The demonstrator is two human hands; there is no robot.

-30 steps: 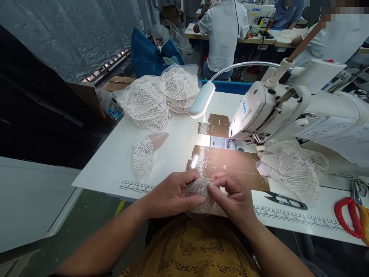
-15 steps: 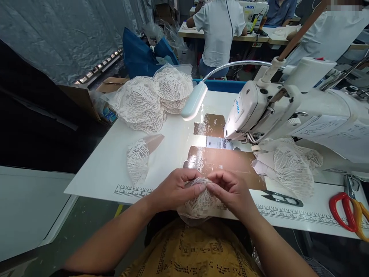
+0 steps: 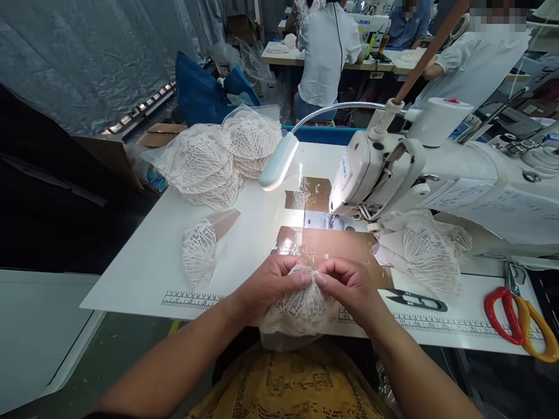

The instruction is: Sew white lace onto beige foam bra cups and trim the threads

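Both my hands pinch one white lace piece [image 3: 301, 311] at the front edge of the table. My left hand [image 3: 279, 282] grips its upper edge from the left, thumb on top. Close beside it, my right hand [image 3: 349, 285] pinches the same edge, fingertips nearly touching the left thumb. The lace bulges below my fingers and a sheer layer hangs past the table edge. Beyond my hands lies a brown taped sheet [image 3: 332, 247], in front of the sewing machine's [image 3: 362, 174] lit needle area. My fingers hide part of the lace edge.
Stacked lace pieces [image 3: 201, 163] lie back left, with a single lace piece [image 3: 198, 250] nearer. More lace [image 3: 430, 256] rests right of the needle. Thread snips [image 3: 417, 299] and red-and-orange scissors [image 3: 517, 314] lie at right. A lamp [image 3: 279, 163] overhangs the table. Co-workers sit beyond.
The view has shifted slightly, so the table and machine sit further left in the picture. The lace between my hands looks more spread out below the fingers; both hands still pinch its edge.
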